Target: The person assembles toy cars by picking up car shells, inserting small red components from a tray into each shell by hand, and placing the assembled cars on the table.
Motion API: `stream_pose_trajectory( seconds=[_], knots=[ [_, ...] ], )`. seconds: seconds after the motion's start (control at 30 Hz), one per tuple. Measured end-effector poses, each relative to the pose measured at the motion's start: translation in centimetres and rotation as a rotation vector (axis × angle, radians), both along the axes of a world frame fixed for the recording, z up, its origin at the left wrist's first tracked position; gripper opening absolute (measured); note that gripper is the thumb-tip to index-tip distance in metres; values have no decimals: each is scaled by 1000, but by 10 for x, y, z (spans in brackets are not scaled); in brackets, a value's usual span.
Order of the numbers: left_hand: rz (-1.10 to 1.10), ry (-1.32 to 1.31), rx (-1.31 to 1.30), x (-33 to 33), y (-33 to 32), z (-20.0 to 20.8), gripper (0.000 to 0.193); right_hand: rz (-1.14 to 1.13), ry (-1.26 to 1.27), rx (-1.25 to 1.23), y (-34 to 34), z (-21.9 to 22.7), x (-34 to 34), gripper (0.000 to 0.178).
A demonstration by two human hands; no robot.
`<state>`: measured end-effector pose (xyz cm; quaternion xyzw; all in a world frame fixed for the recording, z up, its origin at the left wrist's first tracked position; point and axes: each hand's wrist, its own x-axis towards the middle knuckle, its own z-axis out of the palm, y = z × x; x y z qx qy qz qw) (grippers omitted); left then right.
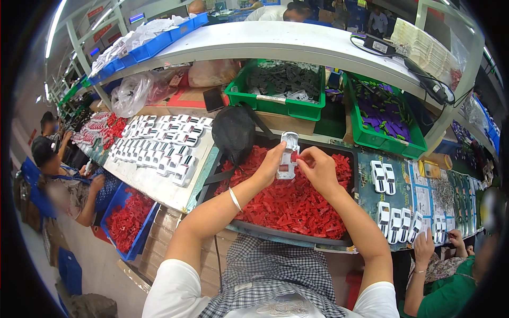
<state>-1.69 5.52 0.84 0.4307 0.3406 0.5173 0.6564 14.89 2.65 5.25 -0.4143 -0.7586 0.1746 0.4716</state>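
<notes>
My left hand (pixel 270 165) holds up a white toy car body shell (pixel 290 139) with its hollow side facing me. My right hand (pixel 318 169) pinches a small red plastic piece (pixel 295 157) against the middle of the shell; the fingertips partly cover it. Both hands are above a wide dark tray (pixel 353 185) heaped with loose red plastic pieces (pixel 297 209). On the pale board (pixel 124 170) to the left stand several rows of similar white toy cars (pixel 159 146).
A black bag (pixel 233 135) rests at the tray's far left corner. Green bins hold grey parts (pixel 286 79) and purple parts (pixel 384 111) under a white shelf (pixel 254 40). White cars (pixel 395 225) stand at right, near a co-worker's hand (pixel 422 249). A blue bin (pixel 132 249) sits lower left.
</notes>
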Motion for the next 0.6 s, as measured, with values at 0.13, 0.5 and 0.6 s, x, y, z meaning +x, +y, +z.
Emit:
stream_pose_trajectory(
  seconds=[0.13,0.5,0.6],
  knots=[
    [10,16,24,5,-4,1,40,27,-197,32,15,-15,-9,13],
    [16,-141,-259,2,13,-12,34,187,-202,194,19,-39,-17,15],
    [-21,-146,-239,8,9,-5,34,3,-283,373,22,-21,-12,12]
  ],
)
